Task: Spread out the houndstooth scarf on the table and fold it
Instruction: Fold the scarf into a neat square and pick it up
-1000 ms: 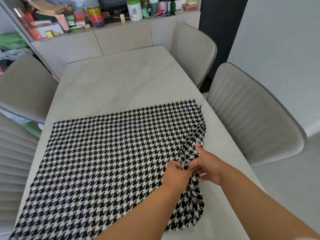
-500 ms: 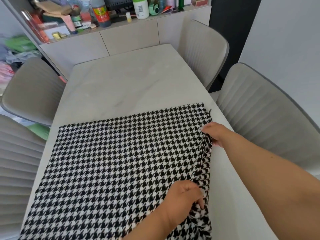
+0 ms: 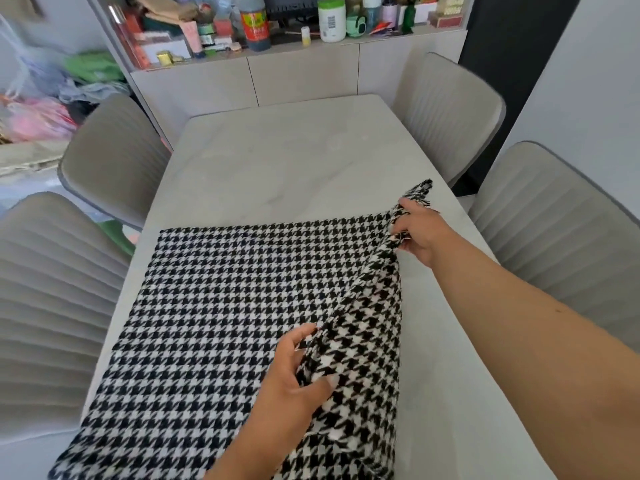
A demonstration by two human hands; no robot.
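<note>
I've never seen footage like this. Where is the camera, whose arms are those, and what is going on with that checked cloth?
There is no machine here: a person wears a wide-angle camera on the head, so you look forward and down along their own bare arms. In front of them is a pale marble-look table with padded grey chairs around it. A black-and-white houndstooth scarf lies spread across the near part of the table. The right hand pinches the scarf's far right corner and lifts it off the table. The left hand has its grip on the scarf's right edge nearer the person. Behind the table a cabinet holds bottles and jars.
</note>
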